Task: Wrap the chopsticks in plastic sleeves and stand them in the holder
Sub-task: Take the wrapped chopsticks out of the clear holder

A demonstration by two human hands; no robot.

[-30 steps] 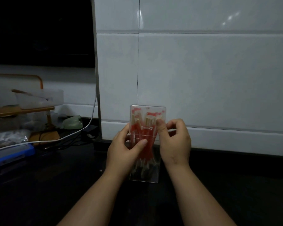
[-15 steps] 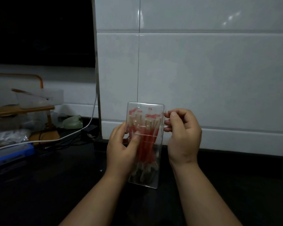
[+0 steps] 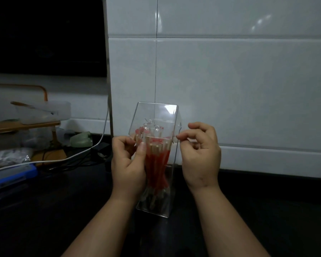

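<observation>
So, near to far: two bare forearms coming up from the near edge, two hands. Left hand (image 3: 128,169) wrapped round the left side of the one clear holder (image 3: 171,191), thumb laid up the front. Right hand (image 3: 200,154) just right of it, thumb and forefinger pinching the holder's upper right edge, other fingers loosely curled. Holder a bit tilted, between the hands, bottom down at the dark counter (image 3: 44,219); can't tell whether resting or lifted. Inside, one tight bundle of chopsticks (image 3: 157,164) in red sleeves, standing up, bare wooden tips at the top. Further left: one white cable (image 3: 63,160), one flat blue thing (image 3: 11,175), one pale green lump (image 3: 81,140), one clear tub (image 3: 43,113) on a wooden rack (image 3: 24,125). Farthest, white tile wall (image 3: 230,89).

Versus a second ago: right hand off the holder's front and over at the right edge. Clear top reaching higher now, looking swung open rather than flat. Left hand in much the same grip.

Hard to make out: exact chopstick count, no chance, too packed and partly behind the left thumb. Bottom of the bundle murky. Left fingertips hidden behind the holder. No idea what the blue thing or green lump is.
</observation>
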